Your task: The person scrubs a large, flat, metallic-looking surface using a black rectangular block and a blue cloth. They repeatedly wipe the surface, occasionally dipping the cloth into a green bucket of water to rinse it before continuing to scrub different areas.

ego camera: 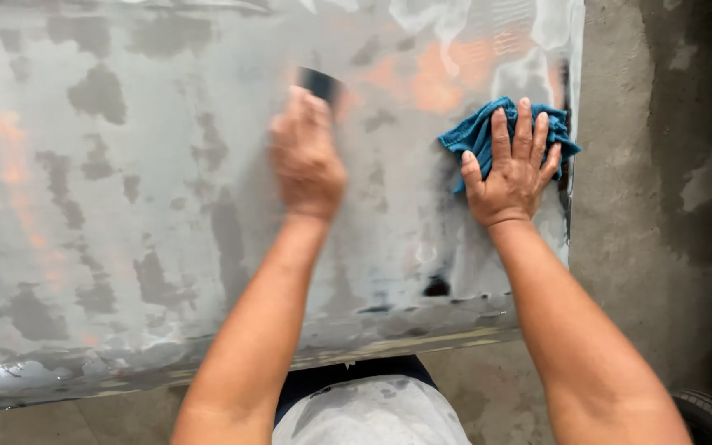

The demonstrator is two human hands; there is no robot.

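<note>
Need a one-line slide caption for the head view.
Left hand rubs a dark block on a patchy grey panel; right hand presses a blue cloth.

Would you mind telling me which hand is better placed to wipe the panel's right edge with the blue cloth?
The right hand: it lies flat on the blue cloth, beside the grey panel's right edge. The left hand is mid-panel, holding a dark block.

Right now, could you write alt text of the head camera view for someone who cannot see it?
A person's left hand, blurred, presses a dark block against a patchy grey sanded metal panel, while the right hand lies flat on a blue cloth near the panel's right edge. Bare concrete floor shows beyond.
</note>
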